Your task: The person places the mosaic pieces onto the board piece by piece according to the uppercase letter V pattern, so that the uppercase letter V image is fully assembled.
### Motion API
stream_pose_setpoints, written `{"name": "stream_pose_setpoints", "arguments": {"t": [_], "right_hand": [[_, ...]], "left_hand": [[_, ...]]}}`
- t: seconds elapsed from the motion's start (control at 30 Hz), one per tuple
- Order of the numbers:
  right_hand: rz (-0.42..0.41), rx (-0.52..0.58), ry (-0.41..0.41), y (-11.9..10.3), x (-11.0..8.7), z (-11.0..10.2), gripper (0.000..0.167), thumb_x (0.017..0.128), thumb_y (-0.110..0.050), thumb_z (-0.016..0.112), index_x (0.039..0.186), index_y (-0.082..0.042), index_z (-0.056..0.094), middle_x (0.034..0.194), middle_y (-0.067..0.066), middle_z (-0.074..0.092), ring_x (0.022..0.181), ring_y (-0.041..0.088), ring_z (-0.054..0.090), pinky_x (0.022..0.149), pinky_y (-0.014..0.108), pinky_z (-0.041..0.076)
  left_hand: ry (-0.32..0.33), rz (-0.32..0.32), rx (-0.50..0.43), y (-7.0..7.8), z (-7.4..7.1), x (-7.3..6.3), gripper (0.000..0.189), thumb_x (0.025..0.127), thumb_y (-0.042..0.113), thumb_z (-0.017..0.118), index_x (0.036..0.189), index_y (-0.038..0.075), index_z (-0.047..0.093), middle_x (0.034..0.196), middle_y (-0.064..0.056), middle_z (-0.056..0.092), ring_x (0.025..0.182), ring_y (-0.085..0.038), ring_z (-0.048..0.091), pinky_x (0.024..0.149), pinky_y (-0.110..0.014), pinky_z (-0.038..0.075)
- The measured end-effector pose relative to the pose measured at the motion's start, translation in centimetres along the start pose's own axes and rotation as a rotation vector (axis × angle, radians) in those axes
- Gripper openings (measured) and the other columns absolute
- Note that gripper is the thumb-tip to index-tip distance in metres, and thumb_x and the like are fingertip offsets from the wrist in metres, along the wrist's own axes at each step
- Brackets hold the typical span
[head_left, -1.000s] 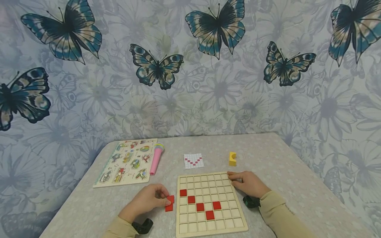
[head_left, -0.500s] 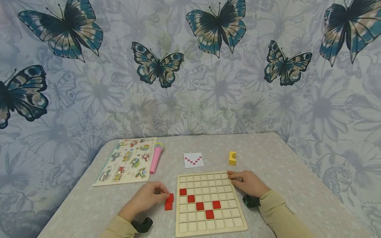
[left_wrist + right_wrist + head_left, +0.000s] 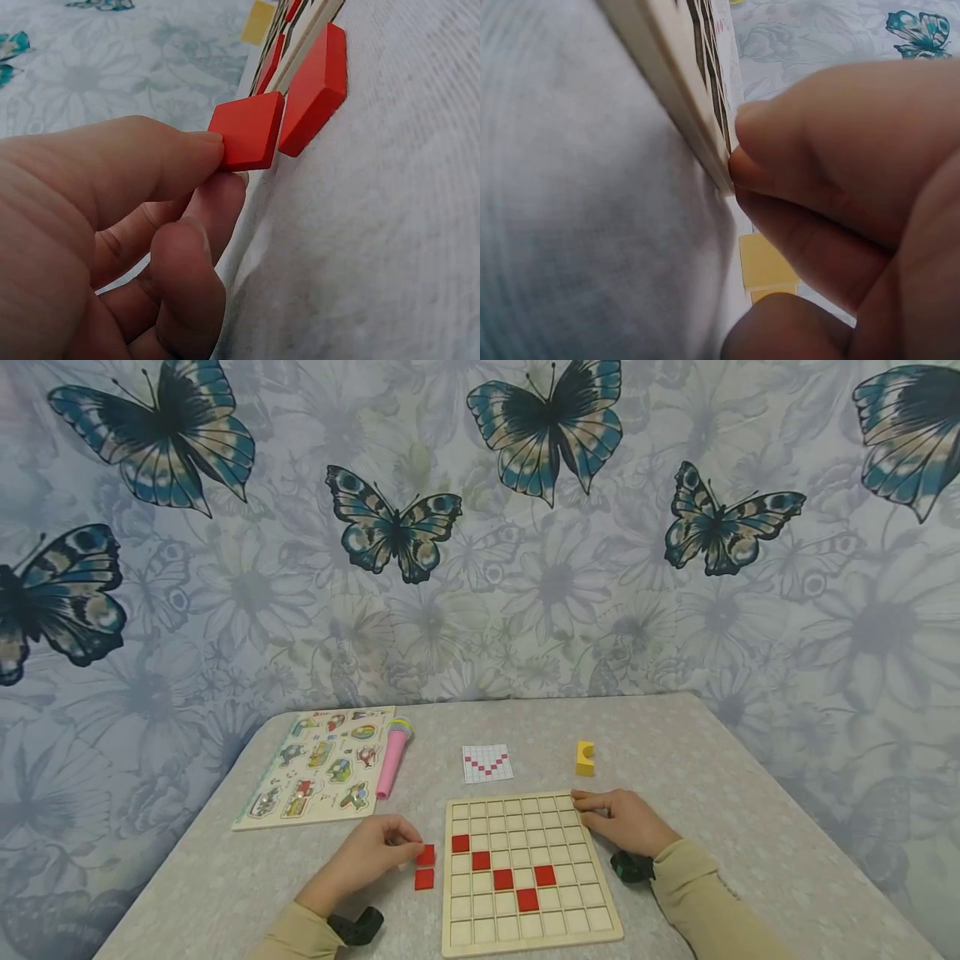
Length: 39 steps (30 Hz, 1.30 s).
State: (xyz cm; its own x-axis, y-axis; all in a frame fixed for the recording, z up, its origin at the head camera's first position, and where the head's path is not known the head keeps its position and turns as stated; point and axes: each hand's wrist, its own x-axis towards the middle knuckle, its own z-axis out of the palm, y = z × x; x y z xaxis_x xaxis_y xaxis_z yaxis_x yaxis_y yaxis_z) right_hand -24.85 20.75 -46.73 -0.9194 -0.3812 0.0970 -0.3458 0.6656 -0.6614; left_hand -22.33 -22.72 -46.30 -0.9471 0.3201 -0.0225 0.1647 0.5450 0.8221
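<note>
My left hand [image 3: 372, 852] pinches a red square tile [image 3: 247, 131] between thumb and fingertips, left of the wooden grid board [image 3: 483, 929]. In the left wrist view this tile is tilted up from the cloth. A second red tile [image 3: 424, 879] lies just nearer to me, a small gap away. Several red tiles, one of them a tile [image 3: 502, 880] near the middle, sit in the board's cells in a slanting line that turns up at the right. My right hand [image 3: 626, 821] touches the board's far right corner with its fingertips, the fingers mostly extended.
A small pattern card [image 3: 487, 764] with a V of squares lies beyond the board. To its right stands a yellow block [image 3: 585, 759]. At the far left are a picture puzzle board [image 3: 318, 768] and a pink toy microphone [image 3: 393, 760].
The tile in my left hand has moved slightly away from the other loose tile, so a gap now shows between them. My right hand stays at the board's corner.
</note>
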Motion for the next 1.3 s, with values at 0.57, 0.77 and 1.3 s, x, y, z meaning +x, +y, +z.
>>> {"name": "stream_pose_setpoints", "arguments": {"t": [0.57,0.77,1.3], "right_hand": [[-0.007,0.009,0.008,-0.04,0.11,0.05,0.032,0.102,-0.024,0.065,0.129,-0.008,0.072,0.145,0.004,0.062,0.137,0.032,0.054,0.106,0.049,0.049],[-0.006,0.009,0.008,-0.19,0.06,0.08,0.032,0.102,-0.025,0.065,0.130,-0.008,0.072,0.145,0.005,0.061,0.138,0.033,0.053,0.110,0.054,0.043],[0.016,0.010,0.001,-0.38,0.07,-0.06,0.033,0.101,-0.024,0.067,0.129,-0.008,0.072,0.145,0.004,0.061,0.137,0.033,0.054,0.108,0.052,0.046]], "left_hand": [[0.021,-0.023,-0.046,0.03,0.04,0.08,0.017,0.090,0.024,0.080,0.094,0.009,0.073,0.079,-0.001,0.067,0.070,-0.014,0.058,0.062,-0.028,0.050],[0.029,-0.030,-0.039,-0.08,0.06,0.11,0.017,0.090,0.024,0.080,0.094,0.009,0.073,0.079,-0.001,0.067,0.070,-0.014,0.057,0.062,-0.028,0.050],[0.050,-0.040,-0.070,0.59,0.11,0.08,0.017,0.090,0.025,0.080,0.095,0.010,0.074,0.082,-0.001,0.069,0.070,-0.017,0.059,0.061,-0.030,0.052]]}}
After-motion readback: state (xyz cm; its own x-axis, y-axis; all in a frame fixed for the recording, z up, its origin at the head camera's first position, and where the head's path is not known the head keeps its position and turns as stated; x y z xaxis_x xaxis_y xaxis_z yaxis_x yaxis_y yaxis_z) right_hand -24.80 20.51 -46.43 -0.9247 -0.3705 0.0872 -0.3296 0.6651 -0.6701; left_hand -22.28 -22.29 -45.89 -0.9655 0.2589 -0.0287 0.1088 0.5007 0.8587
